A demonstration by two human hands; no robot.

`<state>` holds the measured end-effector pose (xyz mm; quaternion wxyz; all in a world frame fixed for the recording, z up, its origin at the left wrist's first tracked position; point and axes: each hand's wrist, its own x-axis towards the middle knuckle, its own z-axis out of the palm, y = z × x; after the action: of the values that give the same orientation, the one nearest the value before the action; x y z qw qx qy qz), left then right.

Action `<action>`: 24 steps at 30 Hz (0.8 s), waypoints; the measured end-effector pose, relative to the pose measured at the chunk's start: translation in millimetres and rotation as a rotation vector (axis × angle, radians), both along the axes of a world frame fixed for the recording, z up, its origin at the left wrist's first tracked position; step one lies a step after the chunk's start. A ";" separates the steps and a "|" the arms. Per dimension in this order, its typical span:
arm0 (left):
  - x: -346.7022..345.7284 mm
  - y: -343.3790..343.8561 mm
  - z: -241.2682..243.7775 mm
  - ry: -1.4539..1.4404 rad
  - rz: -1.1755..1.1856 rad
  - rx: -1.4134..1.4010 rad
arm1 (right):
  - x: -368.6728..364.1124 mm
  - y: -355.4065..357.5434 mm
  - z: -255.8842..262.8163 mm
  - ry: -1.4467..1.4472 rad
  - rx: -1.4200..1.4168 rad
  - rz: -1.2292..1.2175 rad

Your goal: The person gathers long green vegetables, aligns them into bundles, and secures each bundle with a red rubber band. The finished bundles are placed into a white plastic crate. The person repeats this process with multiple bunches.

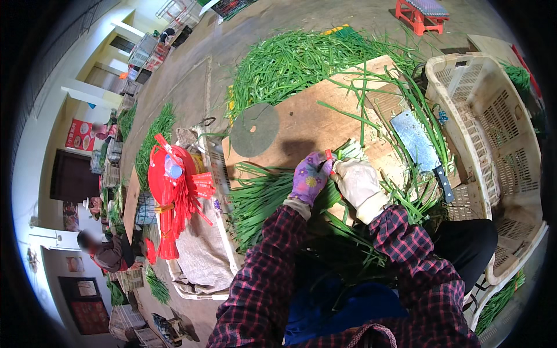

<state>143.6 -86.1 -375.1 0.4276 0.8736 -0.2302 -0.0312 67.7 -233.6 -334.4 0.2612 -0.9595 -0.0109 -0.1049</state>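
My left hand [310,177], in a purple flowered glove, and my right hand [357,183], in a whitish glove, meet at the pale stem ends of a bundle of long green leafy vegetables [261,195]. Between my fingers a red tie band [329,154] shows around or against the bundle; how far it wraps is hidden. The leaves spread left over the edge of a wooden board [304,117]. A cleaver [416,139] with a black handle lies at the board's right side, among loose stalks and trimmings. More red bands [167,226] hang by a red round container [162,174] at the left.
A large heap of green stalks [291,65] lies beyond the board, with a dark round disc [254,129] on the board's left corner. An empty-looking plastic crate [483,130] stands at the right, a cloth-covered crate [200,261] at the left. A person [111,254] sits far left; a red stool [421,17] stands behind.
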 end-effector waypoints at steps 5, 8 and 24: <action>-15.1 -3.8 23.7 -0.112 0.150 0.178 | 2.1 -9.5 -6.2 0.021 0.082 0.041; -27.6 -1.9 33.8 -0.334 0.193 0.250 | 5.2 -17.8 -10.5 0.070 0.068 0.126; -27.9 -0.7 10.4 -0.099 0.368 0.087 | 45.8 -3.4 -3.1 -0.213 0.117 0.144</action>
<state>115.7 -86.8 -364.7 0.3760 0.9191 -0.0858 0.0805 113.5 -236.9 -337.4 0.3208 -0.9229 -0.1013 -0.1875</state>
